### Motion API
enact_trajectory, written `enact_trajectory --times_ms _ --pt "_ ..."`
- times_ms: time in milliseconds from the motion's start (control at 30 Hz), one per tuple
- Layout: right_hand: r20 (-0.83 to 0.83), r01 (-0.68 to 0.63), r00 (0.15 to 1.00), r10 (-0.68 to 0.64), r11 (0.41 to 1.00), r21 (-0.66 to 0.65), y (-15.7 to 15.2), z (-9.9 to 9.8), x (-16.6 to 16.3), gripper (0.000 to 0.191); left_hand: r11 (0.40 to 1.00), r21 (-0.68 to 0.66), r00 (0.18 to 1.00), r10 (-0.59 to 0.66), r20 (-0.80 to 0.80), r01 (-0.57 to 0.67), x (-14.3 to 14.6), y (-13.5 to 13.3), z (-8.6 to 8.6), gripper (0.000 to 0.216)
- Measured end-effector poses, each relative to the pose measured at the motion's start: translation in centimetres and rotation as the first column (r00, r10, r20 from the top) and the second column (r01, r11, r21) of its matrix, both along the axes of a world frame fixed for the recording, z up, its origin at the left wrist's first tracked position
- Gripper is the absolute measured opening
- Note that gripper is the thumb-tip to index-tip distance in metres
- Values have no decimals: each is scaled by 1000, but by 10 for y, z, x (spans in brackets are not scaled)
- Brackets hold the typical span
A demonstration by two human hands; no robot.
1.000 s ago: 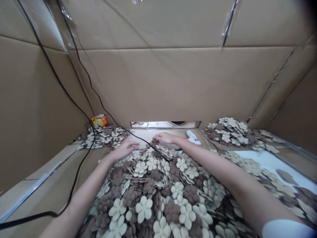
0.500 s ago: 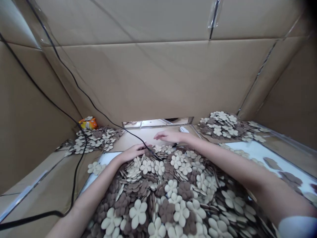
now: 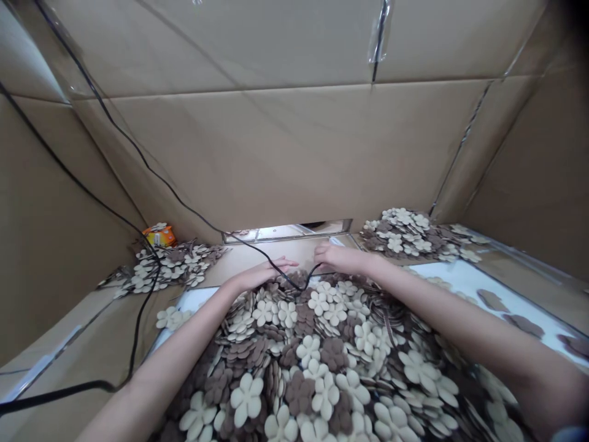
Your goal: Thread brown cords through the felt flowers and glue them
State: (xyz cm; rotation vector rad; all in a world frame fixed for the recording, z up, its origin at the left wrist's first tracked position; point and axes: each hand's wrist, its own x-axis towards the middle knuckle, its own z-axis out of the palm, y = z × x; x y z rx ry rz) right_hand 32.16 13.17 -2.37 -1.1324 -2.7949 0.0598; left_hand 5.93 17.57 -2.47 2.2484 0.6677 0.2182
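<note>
A big heap of cream and brown flower-shaped cutouts (image 3: 317,356) fills the bench in front of me. My left hand (image 3: 264,274) lies flat on the heap's far edge, fingers stretched out toward a black cable (image 3: 294,283) that runs over the heap. My right hand (image 3: 338,258) reaches past the far edge with its fingers curled down on the cardboard; what they press on is hidden. Both forearms stretch across the heap.
Cardboard walls (image 3: 285,153) enclose the bench on three sides, with a low slot (image 3: 285,231) at the back. Smaller flower piles lie at back left (image 3: 170,263) and back right (image 3: 409,228). An orange packet (image 3: 159,236) sits at back left. The cable climbs the left wall.
Both hands have slid further back and closer together at the heap's far edge. The view has shifted right, and the white glue gun seen behind my right hand is now hidden.
</note>
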Motion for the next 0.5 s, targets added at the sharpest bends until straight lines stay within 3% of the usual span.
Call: enact_trajectory --times_ms 233,500 --pt "-104 54 993 -51 998 31 -10 15 32 29 999 -13 998 -33 -52 33 23 -3 -11 53" --pt "-123 140 983 -134 989 40 2 -7 9 27 998 -17 994 -64 -83 63 2 -39 -14 50"
